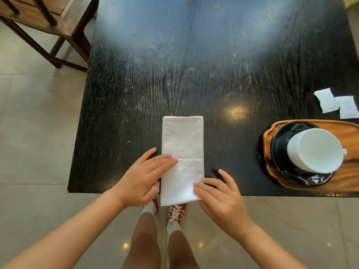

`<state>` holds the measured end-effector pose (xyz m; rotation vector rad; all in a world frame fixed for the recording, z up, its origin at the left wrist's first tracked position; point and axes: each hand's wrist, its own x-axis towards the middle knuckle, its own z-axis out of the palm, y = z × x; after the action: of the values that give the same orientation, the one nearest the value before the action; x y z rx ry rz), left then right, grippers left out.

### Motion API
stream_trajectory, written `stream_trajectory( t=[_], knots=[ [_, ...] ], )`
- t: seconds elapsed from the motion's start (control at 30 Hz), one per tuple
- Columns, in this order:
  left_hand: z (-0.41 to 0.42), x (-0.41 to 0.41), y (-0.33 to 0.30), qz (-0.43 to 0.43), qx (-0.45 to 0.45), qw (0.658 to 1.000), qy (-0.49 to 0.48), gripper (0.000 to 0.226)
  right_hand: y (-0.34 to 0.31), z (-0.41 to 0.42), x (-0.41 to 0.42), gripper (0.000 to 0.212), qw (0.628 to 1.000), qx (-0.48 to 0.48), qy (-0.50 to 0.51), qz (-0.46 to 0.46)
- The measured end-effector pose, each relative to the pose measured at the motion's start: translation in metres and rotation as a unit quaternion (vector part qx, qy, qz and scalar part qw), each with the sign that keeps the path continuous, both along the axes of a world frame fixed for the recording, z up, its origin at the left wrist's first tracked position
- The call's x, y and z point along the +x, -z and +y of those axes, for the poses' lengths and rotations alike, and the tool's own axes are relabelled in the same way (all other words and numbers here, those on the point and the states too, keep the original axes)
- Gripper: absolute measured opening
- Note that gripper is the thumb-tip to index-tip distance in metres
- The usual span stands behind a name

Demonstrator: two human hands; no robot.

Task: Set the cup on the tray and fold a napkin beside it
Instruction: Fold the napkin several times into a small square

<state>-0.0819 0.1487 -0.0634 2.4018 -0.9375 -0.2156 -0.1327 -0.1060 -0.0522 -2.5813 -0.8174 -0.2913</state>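
- Head view looks straight down on a dark wood-grain table [194, 84], with a pale glare across its far half.
- White napkin [182, 158], folded into a long narrow rectangle, lies at the near edge of the table; its near end overhangs the edge slightly, and a crease runs across its middle.
- Left hand [143, 177] rests at the napkin's left side, fingers extended and close together, fingertips flat on the cloth near the crease; the thumb sits by the left edge, and it grips nothing.
- Right hand [219, 197] lies at the napkin's near right corner, fingers spread and loosely open, tips touching the cloth edge, closed on nothing.
- White cup [314, 150] sits on a black saucer [279, 148], which sits on a wooden tray [345, 131] at the right, well apart from the napkin.
- Two small white packets [337, 103] lie just beyond the tray.
- Wooden chair [48, 26] stands at the far left, on the tiled floor [35, 133].
- Red shoes [174, 212] show below the table edge.
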Motion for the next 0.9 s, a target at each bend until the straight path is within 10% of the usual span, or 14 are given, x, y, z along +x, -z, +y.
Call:
stream_trajectory(
  t=[0.23,0.47,0.7,0.9],
  knots=[
    [0.002,-0.006,0.005,-0.057,0.033,0.998,-0.022,0.046,-0.011,0.005,0.009,0.017,0.995,0.082,0.027,0.046],
    [-0.004,-0.015,0.014,-0.027,-0.021,0.996,-0.083,0.035,-0.002,-0.002,0.032,0.047,0.995,-0.046,0.002,0.090],
    [-0.005,-0.014,0.012,-0.012,-0.054,0.992,-0.116,0.034,0.003,0.004,0.054,0.026,0.996,0.019,0.035,0.081],
    [-0.049,-0.011,-0.002,0.064,-0.213,0.878,-0.424,0.018,-0.005,0.029,0.054,0.018,0.936,0.190,0.239,0.177]
  ],
)
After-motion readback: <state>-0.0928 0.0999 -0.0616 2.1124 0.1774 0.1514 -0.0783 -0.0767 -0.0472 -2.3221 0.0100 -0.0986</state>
